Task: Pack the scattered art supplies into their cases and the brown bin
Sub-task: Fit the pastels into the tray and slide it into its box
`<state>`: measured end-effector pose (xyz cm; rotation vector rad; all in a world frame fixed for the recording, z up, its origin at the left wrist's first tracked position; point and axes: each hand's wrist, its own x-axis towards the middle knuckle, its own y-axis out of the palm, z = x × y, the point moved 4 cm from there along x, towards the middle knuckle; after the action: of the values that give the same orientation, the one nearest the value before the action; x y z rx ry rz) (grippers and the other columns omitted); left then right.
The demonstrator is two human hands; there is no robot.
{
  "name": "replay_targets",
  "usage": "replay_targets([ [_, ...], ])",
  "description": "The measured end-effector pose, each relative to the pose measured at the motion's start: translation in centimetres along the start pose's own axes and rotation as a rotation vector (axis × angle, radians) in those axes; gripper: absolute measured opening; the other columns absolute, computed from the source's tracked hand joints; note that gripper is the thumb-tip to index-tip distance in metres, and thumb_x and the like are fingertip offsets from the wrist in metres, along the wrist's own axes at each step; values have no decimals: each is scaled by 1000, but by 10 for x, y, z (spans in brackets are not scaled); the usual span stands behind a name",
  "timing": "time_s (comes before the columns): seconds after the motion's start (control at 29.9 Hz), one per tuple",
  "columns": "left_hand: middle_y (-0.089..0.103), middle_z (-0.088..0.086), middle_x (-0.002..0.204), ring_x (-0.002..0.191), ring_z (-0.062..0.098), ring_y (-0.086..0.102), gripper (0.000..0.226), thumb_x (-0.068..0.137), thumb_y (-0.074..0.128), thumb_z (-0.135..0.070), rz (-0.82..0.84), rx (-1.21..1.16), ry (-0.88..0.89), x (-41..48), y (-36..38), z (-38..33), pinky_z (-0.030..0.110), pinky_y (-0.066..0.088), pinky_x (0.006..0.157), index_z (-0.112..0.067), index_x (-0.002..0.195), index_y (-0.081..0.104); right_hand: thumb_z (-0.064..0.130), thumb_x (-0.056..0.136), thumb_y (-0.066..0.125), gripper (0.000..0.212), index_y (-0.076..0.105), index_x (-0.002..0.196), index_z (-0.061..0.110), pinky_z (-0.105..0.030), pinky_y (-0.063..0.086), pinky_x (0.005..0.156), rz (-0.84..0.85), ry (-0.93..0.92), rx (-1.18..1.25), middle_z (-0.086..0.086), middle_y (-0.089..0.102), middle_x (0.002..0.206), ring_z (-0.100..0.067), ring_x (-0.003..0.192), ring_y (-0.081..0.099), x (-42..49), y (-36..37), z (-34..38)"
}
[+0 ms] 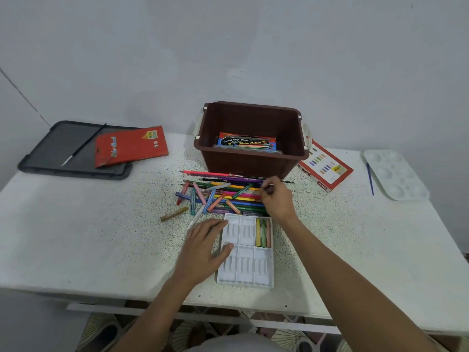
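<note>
Illumination even, diffuse, moderately bright; source out of view. Soft, short shadow at the base of the brown bin [253, 161], toward 6 o'clock. No glare. Table [76, 237] edges bow toward 5 and 7 o'clock. Mild overall softness.

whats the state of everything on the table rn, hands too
brown bin: open, watercolour box inside
white pastel tray: three pastels in one compartment, rest empty
loose pencils and pastels: scattered, unpacked
red pencil case: flat on the grey tray
pastel box: flat beside the bin
palette: wells empty
left hand: open, resting on the pastel tray
right hand: fingers curled at the pile, grasp unclear
</note>
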<state>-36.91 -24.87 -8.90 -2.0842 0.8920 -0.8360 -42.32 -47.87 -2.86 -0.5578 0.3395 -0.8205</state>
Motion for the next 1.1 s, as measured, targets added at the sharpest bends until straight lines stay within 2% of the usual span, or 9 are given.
replay_targets([
  [0.1, 45, -13, 136, 128, 7, 39, 54, 93, 49, -55, -2, -3, 2, 0, 0, 0, 33, 32, 107, -27, 139, 48, 3, 92, 63, 32, 49, 118, 16, -22, 51, 72, 77, 104, 239, -12, 65, 77, -14, 73, 65, -9, 3, 0],
  [0.23, 44, -13, 136, 128, 7, 38, 55, 93, 47, -57, -1, 3, 1, 0, 0, 0, 32, 31, 107, -27, 139, 48, -3, 87, 67, 60, 41, 139, 15, -44, 55, 92, 177, 228, 409, -14, 60, 78, -22, 80, 65, -24, 7, -5],
  [0.43, 45, -12, 136, 128, 8, 38, 55, 93, 47, -57, 1, 11, 4, 0, 0, 0, 31, 30, 107, -27, 139, 48, 4, 89, 67, 36, 56, 119, 20, -49, 58, 80, 218, 192, 278, -17, 68, 83, -28, 77, 70, -51, 7, -11],
  [0.5, 45, -12, 136, 128, 8, 38, 55, 93, 47, -57, 2, 13, 4, 0, 0, 0, 31, 29, 107, -27, 139, 48, 7, 91, 66, 39, 55, 125, 22, -36, 59, 71, 207, 126, 161, -14, 69, 84, -22, 73, 69, -58, 6, -11],
  [0.63, 45, -12, 137, 129, 8, 39, 55, 93, 47, -57, 7, 11, 6, 0, 1, 1, 30, 29, 108, -27, 140, 48, 11, 91, 66, 41, 56, 130, 19, -7, 42, 53, 204, 8, -17, -2, 67, 80, 2, 61, 61, -71, 6, -11],
  [0.7, 45, -13, 137, 128, 8, 39, 55, 93, 48, -56, 6, 11, 6, 1, 1, 1, 30, 29, 108, -27, 140, 48, 11, 91, 67, 37, 58, 126, 18, -8, 43, 55, 190, -45, -60, 3, 65, 74, 5, 58, 60, -77, 6, -9],
  [0.87, 45, -12, 136, 128, 8, 39, 55, 93, 50, -55, 1, 14, 7, 0, 1, 0, 30, 30, 107, -27, 139, 48, 14, 91, 66, 31, 61, 121, 18, -34, 55, 69, 159, -185, -211, 2, 66, 77, -13, 67, 64, -86, 10, -6],
  [1.0, 45, -13, 136, 128, 7, 38, 55, 93, 49, -55, 2, 21, 7, 0, 0, 0, 29, 30, 107, -27, 139, 48, 15, 90, 68, 34, 63, 123, 18, -27, 49, 70, 132, -236, -245, 0, 64, 94, -12, 72, 56, -84, 11, -7],
  [1.1, 45, -12, 136, 127, 8, 39, 54, 93, 50, -55, -1, 22, 7, 1, 0, 0, 29, 29, 107, -26, 139, 49, 16, 90, 69, 35, 63, 124, 17, -29, 49, 74, 138, -235, -230, 0, 65, 94, -14, 77, 56, -80, 11, -10],
])
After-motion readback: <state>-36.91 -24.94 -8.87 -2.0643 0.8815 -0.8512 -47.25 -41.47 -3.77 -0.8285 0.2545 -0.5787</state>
